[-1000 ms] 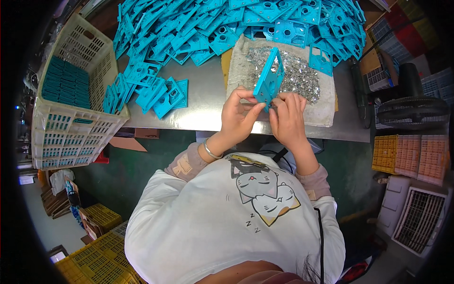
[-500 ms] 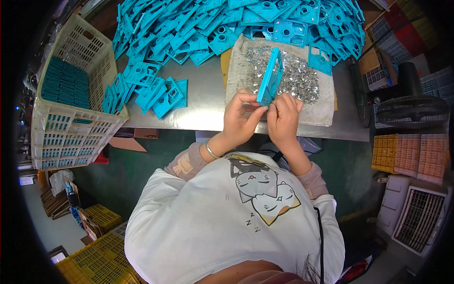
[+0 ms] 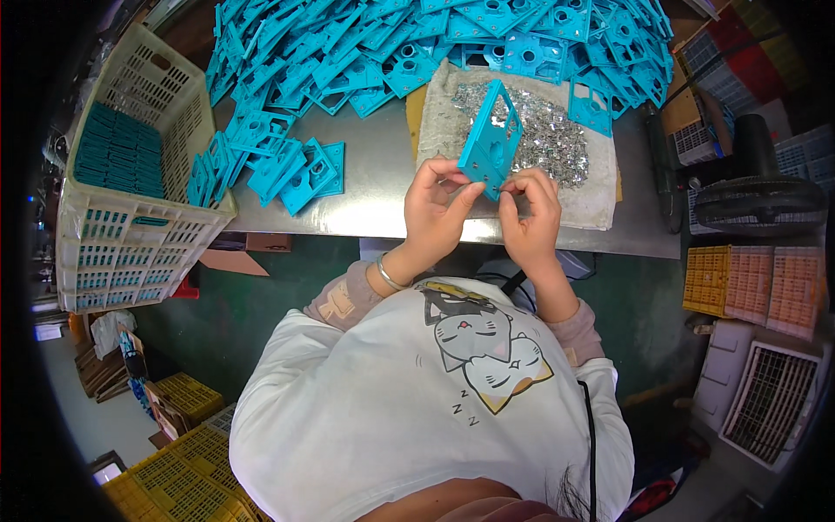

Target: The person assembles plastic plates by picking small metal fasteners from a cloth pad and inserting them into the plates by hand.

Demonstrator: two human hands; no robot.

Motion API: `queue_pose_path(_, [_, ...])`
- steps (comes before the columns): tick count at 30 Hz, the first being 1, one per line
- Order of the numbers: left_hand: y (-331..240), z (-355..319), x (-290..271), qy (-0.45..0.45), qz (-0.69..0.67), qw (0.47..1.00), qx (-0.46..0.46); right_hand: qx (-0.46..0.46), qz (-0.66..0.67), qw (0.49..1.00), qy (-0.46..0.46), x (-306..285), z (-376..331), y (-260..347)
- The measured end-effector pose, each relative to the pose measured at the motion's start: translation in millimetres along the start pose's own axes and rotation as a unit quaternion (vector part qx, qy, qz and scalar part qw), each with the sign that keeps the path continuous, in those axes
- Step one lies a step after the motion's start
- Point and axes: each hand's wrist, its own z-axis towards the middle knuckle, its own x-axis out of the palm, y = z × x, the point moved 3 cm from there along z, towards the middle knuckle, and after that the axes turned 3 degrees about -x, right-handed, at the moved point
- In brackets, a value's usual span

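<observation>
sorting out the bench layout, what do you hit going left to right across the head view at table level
white basket of stacked blue parts → loose blue parts → left hand → blue part held up → right hand → black fan

Teal plastic plate [image 3: 490,139], silver metal bits [image 3: 557,139], cream basket [image 3: 130,252]

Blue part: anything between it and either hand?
No. Both hands already hold the blue part: left hand at its lower left edge, right hand at its lower right corner. It is raised above the cloth of small metal pieces.
</observation>
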Motion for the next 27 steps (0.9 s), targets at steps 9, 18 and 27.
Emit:
queue_pose_path(9, [2,0,-2,-0.005,-0.017,1.0,-0.022,-0.068,-0.066,0.995,0.015,-4,8,9])
queue_pose_path(18, [7,-3,-3,0.031,0.055,0.998,0.018,-0.168,-0.159,0.971,0.06,-8,13,18])
queue_pose_path(27, [-9,-3,4,0.115,0.192,0.966,0.132,-0.005,-0.138,0.99,0.042,9,0,11])
